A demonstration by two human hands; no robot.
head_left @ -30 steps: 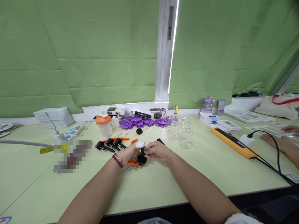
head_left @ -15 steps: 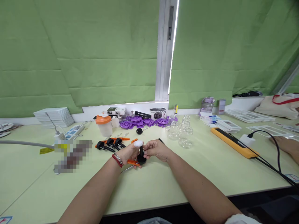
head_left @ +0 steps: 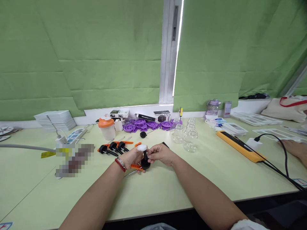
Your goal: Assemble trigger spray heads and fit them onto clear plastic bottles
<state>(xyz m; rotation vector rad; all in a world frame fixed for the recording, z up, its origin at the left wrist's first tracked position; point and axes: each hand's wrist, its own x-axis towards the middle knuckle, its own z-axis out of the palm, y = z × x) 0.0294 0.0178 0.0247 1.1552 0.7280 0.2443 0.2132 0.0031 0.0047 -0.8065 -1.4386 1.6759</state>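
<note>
Pump dispenser (head_left: 145, 160), black with a white cap, sat between my two hands over the bench (head_left: 168, 188): left hand (head_left: 133, 157) gripping it, right hand (head_left: 161, 154) pinching its stem. Three more black pumps (head_left: 112, 148) lay just behind, four clear jars (head_left: 185, 134) farther back.

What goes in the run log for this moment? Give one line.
left hand: holds black pump | right hand: pinches pump stem | white cap: on top | spare pumps: behind, on table

head view | worn on head | faces forward and down across table (head_left: 168, 191) | hands near, mid-frame
</note>
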